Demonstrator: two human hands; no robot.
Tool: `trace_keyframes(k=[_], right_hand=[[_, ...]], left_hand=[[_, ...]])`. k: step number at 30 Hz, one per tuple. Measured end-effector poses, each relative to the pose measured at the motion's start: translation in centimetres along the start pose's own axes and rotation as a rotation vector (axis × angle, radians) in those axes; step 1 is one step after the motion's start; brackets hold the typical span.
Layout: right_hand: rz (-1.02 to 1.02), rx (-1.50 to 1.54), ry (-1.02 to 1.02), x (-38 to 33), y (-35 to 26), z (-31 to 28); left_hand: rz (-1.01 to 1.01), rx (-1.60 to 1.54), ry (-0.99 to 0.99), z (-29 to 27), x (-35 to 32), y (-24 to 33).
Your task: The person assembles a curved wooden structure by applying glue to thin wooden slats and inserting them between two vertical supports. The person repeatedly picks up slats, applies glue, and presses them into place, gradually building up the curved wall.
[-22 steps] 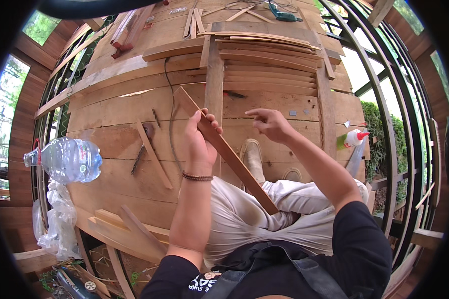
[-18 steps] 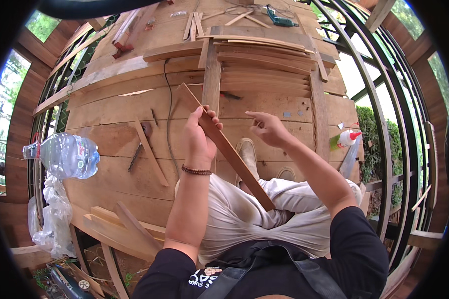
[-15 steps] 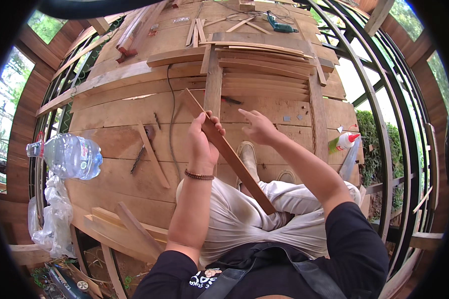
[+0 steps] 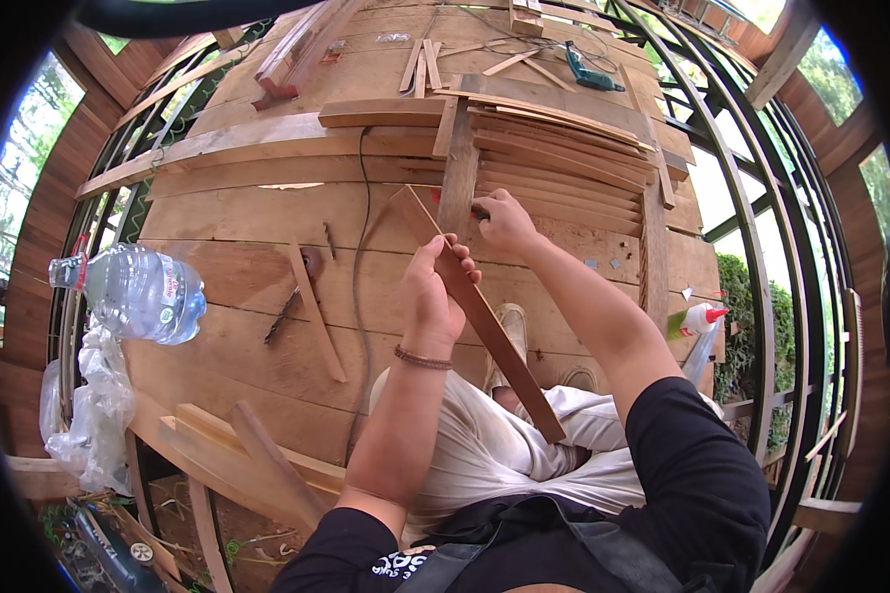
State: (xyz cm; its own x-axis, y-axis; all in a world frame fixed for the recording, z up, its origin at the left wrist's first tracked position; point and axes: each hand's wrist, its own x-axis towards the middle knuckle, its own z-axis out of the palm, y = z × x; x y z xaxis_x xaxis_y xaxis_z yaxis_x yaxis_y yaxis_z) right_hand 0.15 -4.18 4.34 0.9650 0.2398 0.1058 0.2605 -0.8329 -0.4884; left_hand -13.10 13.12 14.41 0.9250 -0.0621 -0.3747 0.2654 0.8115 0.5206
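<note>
Where the left hand (image 4: 435, 289) closes: thumb and fingers clasp the slat (image 4: 491, 326) above its middle, drawn in to its width.
Slat: slants through the left fingers, tip beyond them, lower end back at the trousers (image 4: 475, 430).
Right hand (image 4: 507, 225): fingers curled at a dark tool (image 4: 480, 211), just beyond the left fingertips; gripping or merely touching, I cannot tell.
Beam (image 4: 459, 173): just left of the right fingertips, which could scrape it on a hasty sideways move.
Slat's tip: a knock there might twist the slat, since one hand clasps it.
Tool's end: if sharp, a careless swing could nick the left fingers.
Cord (image 4: 367, 217): left of the left fingers; might snag a swinging tip.
</note>
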Motion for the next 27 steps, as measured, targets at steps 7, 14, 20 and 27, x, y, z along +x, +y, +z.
trace_keyframes(k=[7,14,20,27], right_hand=[[0.086,-0.087,0.008,-0.7,0.2,1.1],[-0.082,-0.500,-0.124,0.0,0.5,1.5],[0.057,-0.256,-0.077,-0.2,-0.9,-0.3],[0.043,-0.110,-0.036,0.8,-2.1,-0.1]], left_hand=[[-0.029,-0.004,-0.045,0.1,-0.1,-0.4],[-0.023,-0.002,-0.034,0.3,-0.6,0.1],[-0.025,0.009,-0.040,0.5,-0.6,0.0],[-0.025,0.009,-0.031,0.3,-0.5,0.0]])
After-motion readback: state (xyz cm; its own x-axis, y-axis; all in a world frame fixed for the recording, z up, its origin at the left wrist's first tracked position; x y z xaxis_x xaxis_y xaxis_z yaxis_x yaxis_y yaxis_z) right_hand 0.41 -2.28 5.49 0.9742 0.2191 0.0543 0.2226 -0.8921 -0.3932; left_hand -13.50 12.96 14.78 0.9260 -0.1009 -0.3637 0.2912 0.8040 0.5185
